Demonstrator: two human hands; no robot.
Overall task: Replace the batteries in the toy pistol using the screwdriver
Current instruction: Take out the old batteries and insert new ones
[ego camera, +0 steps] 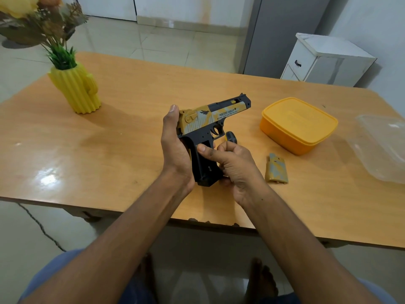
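The toy pistol (pixel 213 119), black with yellow and grey camouflage, is held above the table with its barrel pointing right and away. My left hand (pixel 175 148) wraps the rear of the slide and the back of the grip. My right hand (pixel 232 165) presses its thumb on the open black side of the grip and also holds the screwdriver, whose black and yellow handle (pixel 230 136) sticks up past the fingers. The removed camouflage grip cover (pixel 276 168) lies flat on the table just right of my right hand. No batteries are visible.
A yellow lidded box (pixel 299 125) stands at the right, with a clear plastic lid (pixel 381 148) beyond it by the table's right edge. A yellow cactus vase with flowers (pixel 75 88) stands at the left. The wooden table (pixel 87 154) has its front edge close to my knees.
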